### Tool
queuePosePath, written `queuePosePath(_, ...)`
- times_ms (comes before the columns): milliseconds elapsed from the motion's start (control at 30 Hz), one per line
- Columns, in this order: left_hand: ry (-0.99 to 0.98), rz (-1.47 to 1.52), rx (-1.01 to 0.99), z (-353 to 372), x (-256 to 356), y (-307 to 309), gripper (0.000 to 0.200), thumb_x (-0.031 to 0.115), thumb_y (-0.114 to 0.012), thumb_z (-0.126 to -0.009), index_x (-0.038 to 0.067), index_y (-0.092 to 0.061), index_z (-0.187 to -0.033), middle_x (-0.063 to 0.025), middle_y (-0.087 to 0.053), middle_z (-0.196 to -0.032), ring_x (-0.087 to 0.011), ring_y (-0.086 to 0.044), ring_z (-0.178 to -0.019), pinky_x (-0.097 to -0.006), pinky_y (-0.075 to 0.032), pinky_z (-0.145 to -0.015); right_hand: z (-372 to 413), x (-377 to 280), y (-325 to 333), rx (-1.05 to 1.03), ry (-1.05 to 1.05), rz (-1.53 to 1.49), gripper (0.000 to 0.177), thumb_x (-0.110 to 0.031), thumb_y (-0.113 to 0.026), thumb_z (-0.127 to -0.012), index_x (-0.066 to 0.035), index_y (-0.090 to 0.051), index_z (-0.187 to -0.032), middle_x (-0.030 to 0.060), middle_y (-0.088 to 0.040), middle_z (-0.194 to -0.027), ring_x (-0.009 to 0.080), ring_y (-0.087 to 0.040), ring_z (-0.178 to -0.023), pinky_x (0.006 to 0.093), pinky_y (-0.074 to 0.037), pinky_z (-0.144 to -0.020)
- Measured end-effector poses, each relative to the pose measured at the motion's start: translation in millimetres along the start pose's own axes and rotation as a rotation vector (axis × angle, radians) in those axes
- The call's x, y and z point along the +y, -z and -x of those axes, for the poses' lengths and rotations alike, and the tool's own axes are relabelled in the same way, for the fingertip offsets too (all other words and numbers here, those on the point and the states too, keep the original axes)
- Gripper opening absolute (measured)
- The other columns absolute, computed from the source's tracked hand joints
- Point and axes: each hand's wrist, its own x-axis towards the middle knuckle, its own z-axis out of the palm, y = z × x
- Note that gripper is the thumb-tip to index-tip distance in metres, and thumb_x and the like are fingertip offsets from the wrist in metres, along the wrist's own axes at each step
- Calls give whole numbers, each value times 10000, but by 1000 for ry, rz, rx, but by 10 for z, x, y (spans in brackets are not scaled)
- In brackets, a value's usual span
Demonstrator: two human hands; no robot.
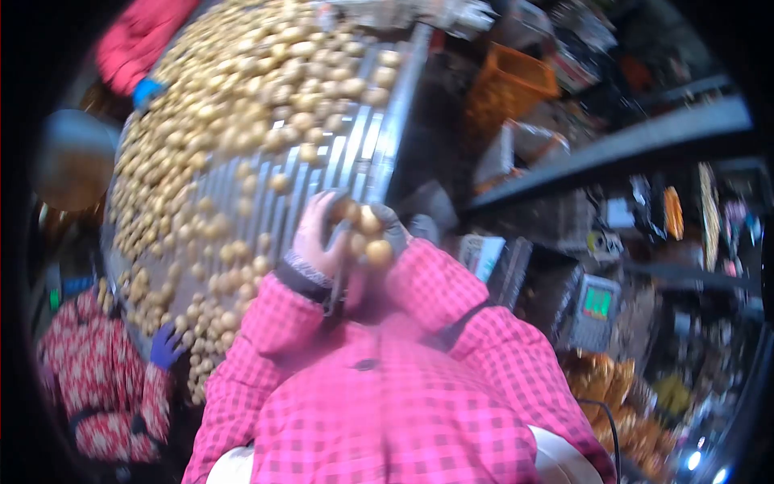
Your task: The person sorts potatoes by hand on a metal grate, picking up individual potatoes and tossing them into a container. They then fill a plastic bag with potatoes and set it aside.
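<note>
Close to my body, just past the near edge of the slatted metal table (278, 211), my two gloved hands face each other around several round, yellow-brown potatoes (376, 253). My left hand (317, 238), in a pale glove with grey fingertips, has its fingers curled against the potatoes from the left. Grey glove material covers my right hand (393, 228), which presses on them from the right; its fingers are partly hidden. The hands are slightly blurred. Loose potatoes (280, 183) lie on the slats beyond my left hand.
A large heap of potatoes (234, 81) covers the far side of the table. A co-worker's purple glove (166, 347) and another's blue glove (147, 93) are at its left edge. At right are an orange crate (512, 81), a metal beam (613, 145) and a lit digital display (597, 302).
</note>
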Motion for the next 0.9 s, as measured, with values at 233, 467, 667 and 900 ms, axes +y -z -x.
queuePosePath(233,-412,184,-437,-308,866,-778,514,112,-639,-740,50,-483,-1226,-198,-423,-1293,-355,-423,-1187,-411,-356,-996,1372,-648,418,-82,440,324,457,-366,-558,-834,-28,-526,-1139,127,-606,-945,200,-603,-724,317,-500,-506)
queuePosePath(467,-221,200,-705,73,662,-882,408,197,-625,-764,62,-551,-1143,-165,-502,-1190,-340,-490,-1076,-406,-392,-935,3328,-879,844,142,215,242,275,-282,-385,-946,-72,-549,-1013,80,-581,-835,220,-527,-543,331,-403,-402)
queuePosePath(667,-86,229,-448,490,9,-421,344,119,-594,-774,56,-571,-1112,-149,-559,-1094,-321,-531,-1016,-386,-415,-907,3825,-597,1567,763,154,9,432,-367,-446,-907,-68,-458,-1219,82,-546,-1044,222,-523,-951,395,-434,-772)
queuePosePath(900,47,-257,44,709,-231,207,316,90,-620,-712,50,-597,-1025,-136,-574,-1064,-319,-522,-1021,-404,-403,-911,3131,-1094,1678,1322,383,449,564,-440,-547,-845,-105,-417,-1279,56,-545,-1102,210,-559,-958,365,-458,-783)
